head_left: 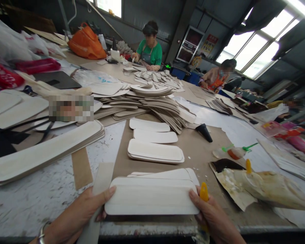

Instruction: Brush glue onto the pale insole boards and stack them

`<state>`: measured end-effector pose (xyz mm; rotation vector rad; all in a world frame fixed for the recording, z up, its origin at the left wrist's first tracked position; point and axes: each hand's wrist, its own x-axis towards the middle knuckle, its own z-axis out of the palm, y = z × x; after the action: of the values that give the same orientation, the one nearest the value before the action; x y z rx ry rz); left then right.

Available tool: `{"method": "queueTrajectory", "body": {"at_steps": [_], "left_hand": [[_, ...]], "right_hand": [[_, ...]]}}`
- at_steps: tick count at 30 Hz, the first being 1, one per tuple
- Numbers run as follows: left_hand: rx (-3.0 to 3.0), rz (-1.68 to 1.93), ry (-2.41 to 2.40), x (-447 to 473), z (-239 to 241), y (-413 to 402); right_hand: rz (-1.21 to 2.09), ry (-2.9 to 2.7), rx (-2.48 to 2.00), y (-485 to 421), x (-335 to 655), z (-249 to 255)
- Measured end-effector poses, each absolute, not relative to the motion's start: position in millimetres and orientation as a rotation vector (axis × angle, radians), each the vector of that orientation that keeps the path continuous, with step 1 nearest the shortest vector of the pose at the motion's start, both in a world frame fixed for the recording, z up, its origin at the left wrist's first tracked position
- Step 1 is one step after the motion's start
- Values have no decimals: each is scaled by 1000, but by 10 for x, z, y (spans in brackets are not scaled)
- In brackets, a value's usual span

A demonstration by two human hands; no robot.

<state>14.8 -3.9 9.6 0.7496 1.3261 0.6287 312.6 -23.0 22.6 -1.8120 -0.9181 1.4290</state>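
Note:
My left hand [73,211] pinches the left end of a long cream panel [152,200] with rounded corners, thumb on top. A narrow grey strip [104,174] also passes through this hand, between thumb and fingers. At the panel's right end, my right hand [216,215] grips it with the thumb above. That hand also has a yellow-tipped tool [203,191] tucked in it; its lower end is see-through and its kind is unclear. The panel is level over the table's near edge. Just behind it lie similar loose panels [185,174].
Small piles of cream panels [155,150] lie ahead, backed by a big stack [152,98]. A long panel stack [45,149] sits left. On the right are a glue-smeared bag [271,186], a small bottle [236,153] and a black cone [204,132]. Co-workers [149,51] sit across the table.

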Motion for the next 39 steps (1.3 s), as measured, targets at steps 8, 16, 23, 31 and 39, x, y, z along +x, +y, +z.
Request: {"method": "queueTrajectory", "body": {"at_steps": [8,16,23,31,39], "left_hand": [[942,640,1265,215,366,533],[1188,509,1544,134,200,749],[1162,284,1438,233,-162,170],[1129,422,1440,290,-79,131],[1065,527,1361,288,-85,116]], "right_hand": [[1364,-1063,-1816,315,3240,447],[653,-1293,-2090,593,3511,600],[697,-1332,-1931,116,3152,638],[1024,-1072,-1604,-117,2654,465],[1246,-1205,-1562,-122,2244,245]]}}
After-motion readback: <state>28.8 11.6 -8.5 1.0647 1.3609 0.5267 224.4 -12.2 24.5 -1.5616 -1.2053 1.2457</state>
